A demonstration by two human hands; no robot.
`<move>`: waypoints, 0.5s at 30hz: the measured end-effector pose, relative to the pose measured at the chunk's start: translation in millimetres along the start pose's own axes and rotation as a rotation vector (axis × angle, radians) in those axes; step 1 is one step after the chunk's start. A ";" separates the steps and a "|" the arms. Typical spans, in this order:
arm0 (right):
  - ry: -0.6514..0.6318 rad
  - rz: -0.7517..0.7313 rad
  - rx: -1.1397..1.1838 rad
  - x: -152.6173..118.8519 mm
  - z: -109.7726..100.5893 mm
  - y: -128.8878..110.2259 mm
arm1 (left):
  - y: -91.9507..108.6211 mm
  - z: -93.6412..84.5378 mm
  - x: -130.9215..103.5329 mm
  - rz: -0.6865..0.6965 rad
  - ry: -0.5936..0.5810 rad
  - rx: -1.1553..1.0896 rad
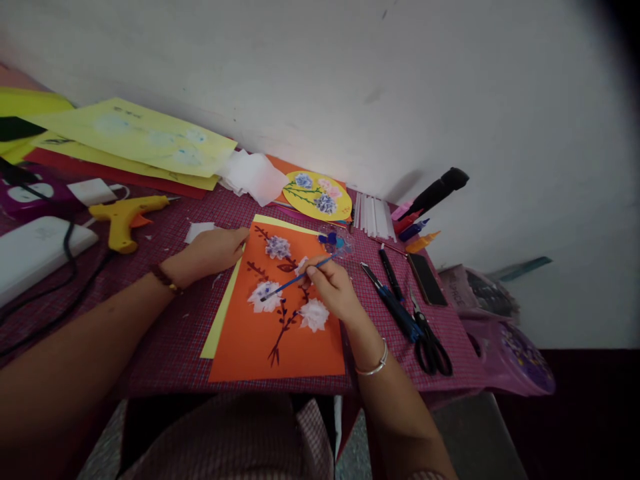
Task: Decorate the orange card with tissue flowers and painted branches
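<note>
A paintbrush (293, 281) with a blue handle is pinched in my right hand (330, 283). Its dark tip touches the left white tissue-paper flower (265, 298), which carries bluish-purple marks. This flower is on an orange sheet of paper (300, 363) with dark painted branches. A purple-tinted flower (278, 247) sits above it and a whiter flower (314, 315) to the right; another is partly behind my right hand. My left hand (225, 247) has its fingers together at the orange sheet's upper left edge. A clear palette (334, 241) with blue paint lies just beyond my right hand.
At left lie a yellow glue gun (123, 223) and a white device (40, 253) with black cables. Glue sticks (373, 217), a utility knife (393, 303), black scissors (433, 347) and a phone (427, 279) are on the right. A yellow oval card (317, 195) lies near the wall.
</note>
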State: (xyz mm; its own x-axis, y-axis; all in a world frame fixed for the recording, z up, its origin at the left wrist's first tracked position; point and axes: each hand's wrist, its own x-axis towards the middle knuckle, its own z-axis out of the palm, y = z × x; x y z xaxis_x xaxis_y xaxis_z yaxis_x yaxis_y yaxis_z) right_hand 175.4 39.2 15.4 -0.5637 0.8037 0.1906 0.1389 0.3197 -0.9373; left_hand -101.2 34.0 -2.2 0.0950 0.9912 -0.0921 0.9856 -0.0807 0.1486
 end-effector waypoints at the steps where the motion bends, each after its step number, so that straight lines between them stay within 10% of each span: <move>1: 0.003 0.006 0.004 0.2 -0.5 -0.4 | 0.2 -0.3 -0.1 -0.002 0.001 0.003; 15: 0.052 0.030 0.068 2.8 -1.1 -1.4 | 2.2 -2.8 -1.0 -0.009 -0.015 0.023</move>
State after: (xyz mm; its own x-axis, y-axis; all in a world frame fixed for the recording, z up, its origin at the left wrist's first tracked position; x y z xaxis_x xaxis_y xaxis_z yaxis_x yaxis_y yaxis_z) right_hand 174.5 41.5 17.6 -0.5172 0.8377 0.1755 0.0981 0.2617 -0.9601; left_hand -99.6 33.1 1.0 0.0884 0.9902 -0.1084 0.9894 -0.0747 0.1247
